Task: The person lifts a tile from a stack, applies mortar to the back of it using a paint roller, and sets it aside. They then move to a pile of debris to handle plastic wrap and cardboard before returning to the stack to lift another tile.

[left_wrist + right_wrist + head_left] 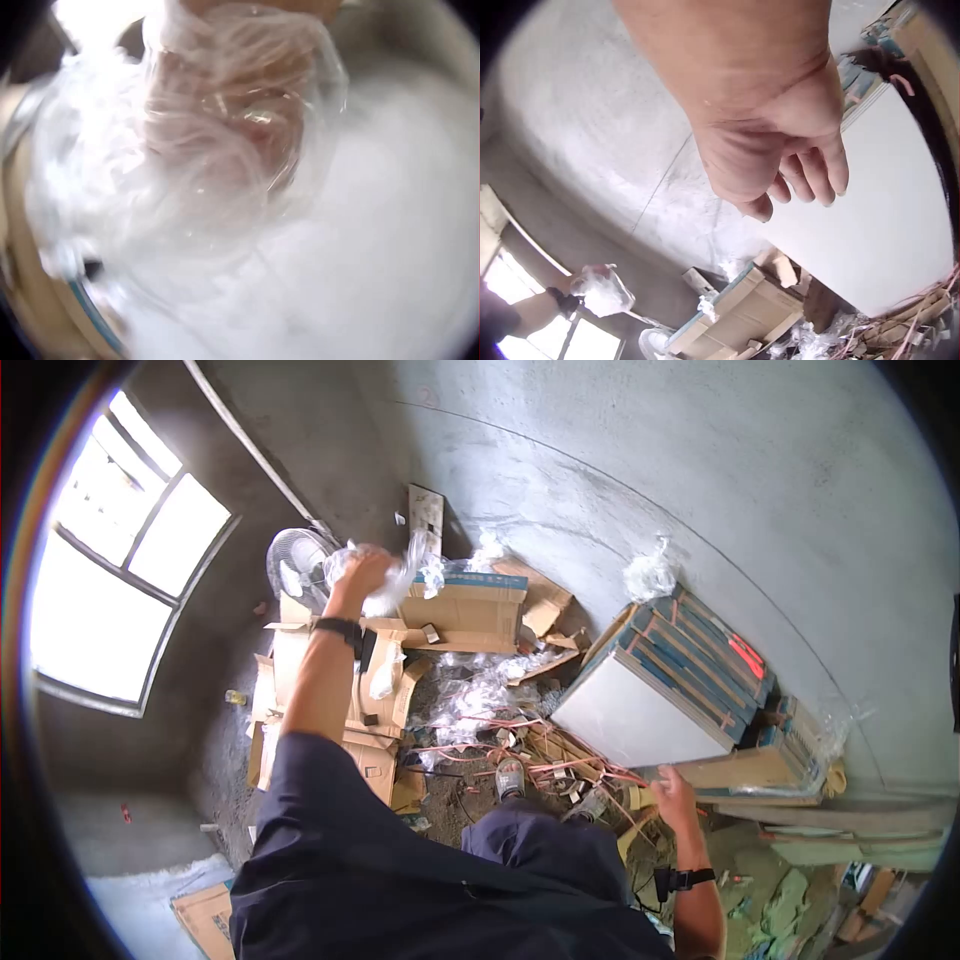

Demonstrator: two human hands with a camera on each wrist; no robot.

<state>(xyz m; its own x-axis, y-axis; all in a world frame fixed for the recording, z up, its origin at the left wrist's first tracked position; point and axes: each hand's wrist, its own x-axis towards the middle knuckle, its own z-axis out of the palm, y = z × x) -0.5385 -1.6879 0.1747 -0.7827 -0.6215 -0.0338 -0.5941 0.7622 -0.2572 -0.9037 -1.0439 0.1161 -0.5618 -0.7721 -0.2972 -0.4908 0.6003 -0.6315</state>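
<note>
My left hand (368,568) is raised in front of the fan and grips a crumpled bundle of clear plastic film (402,578). The left wrist view shows the film (97,157) bunched around the fingers and spread over much of the picture, blurred. Low on the other side, my right hand (673,795) holds nothing; it hangs near the lower edge of a large white slab (640,710). In the right wrist view its fingers (816,174) are loosely bent, overlapping the white slab (862,202) behind them.
A standing fan (290,555) is by the window wall. Cardboard boxes (465,618) stand beside a heap of clear plastic (465,700). Pink straps (560,760) and cardboard scraps litter the floor around the feet. Boxed slabs (690,655) lean against the grey wall at right.
</note>
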